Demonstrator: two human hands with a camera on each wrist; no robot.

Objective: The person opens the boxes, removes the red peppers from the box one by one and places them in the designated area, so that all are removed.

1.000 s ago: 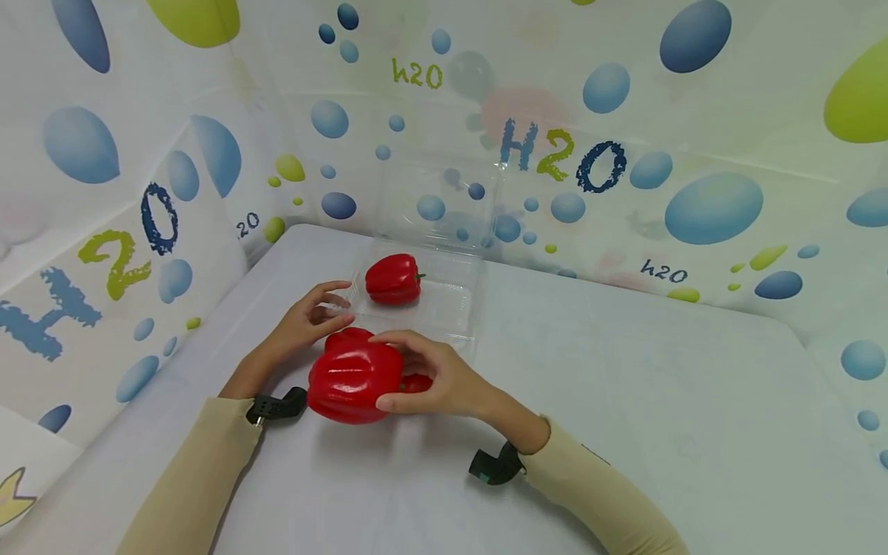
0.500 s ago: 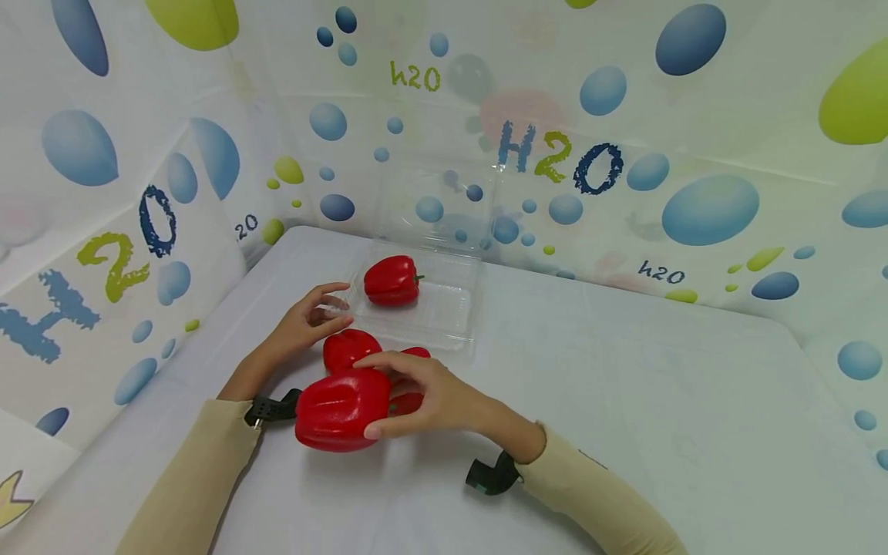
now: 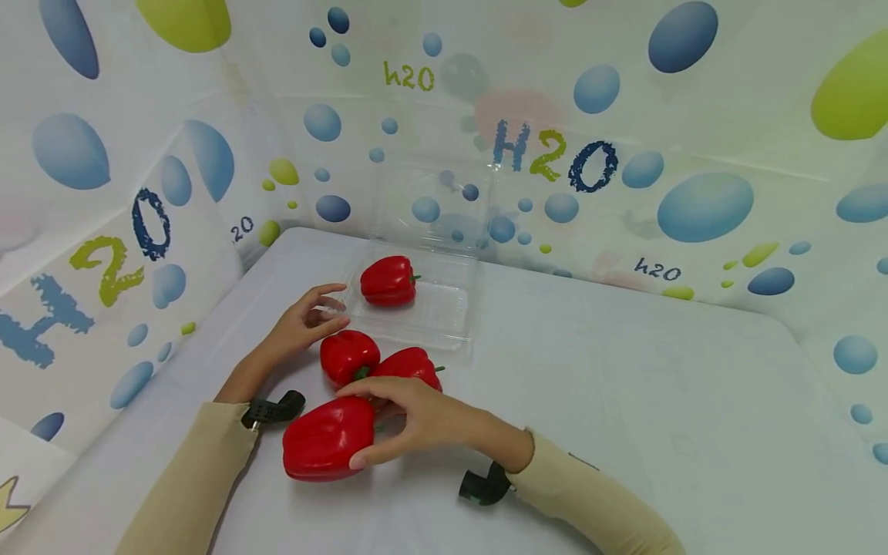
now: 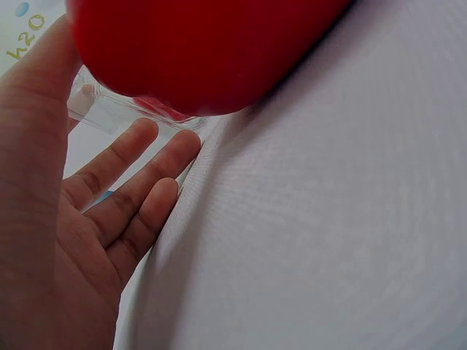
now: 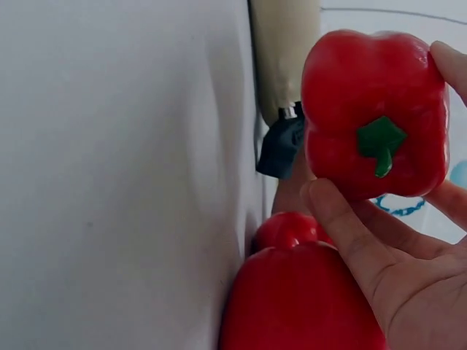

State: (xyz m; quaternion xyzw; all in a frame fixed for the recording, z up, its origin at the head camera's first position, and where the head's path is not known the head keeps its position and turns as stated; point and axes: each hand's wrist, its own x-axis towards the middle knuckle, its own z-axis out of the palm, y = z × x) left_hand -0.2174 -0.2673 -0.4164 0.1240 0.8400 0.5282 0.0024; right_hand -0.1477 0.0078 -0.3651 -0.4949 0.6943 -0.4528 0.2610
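My right hand (image 3: 419,416) grips a red bell pepper (image 3: 329,439) by its stem end, thumb on one side and fingers on the other. Its green stem (image 5: 383,146) faces the palm in the right wrist view. My left hand (image 3: 300,324) rests at the left side of a clear plastic clamshell box (image 3: 444,308), fingers relaxed and holding nothing. A second red bell pepper (image 3: 387,281) lies inside the box. Between the hands are two more, a bell pepper (image 3: 349,357) by the left thumb and a bell pepper (image 3: 411,364) partly hidden behind my right hand.
The box's clear lid (image 3: 433,204) stands raised at the back against the patterned curtain (image 3: 590,92). A white cloth (image 3: 590,370) covers the table. A dark wrist camera (image 3: 277,408) sits on the left forearm, another camera (image 3: 483,486) on the right.
My right hand has brought its bell pepper down and left, toward me, uncovering the two peppers behind it. My left hand stays in place by the box.
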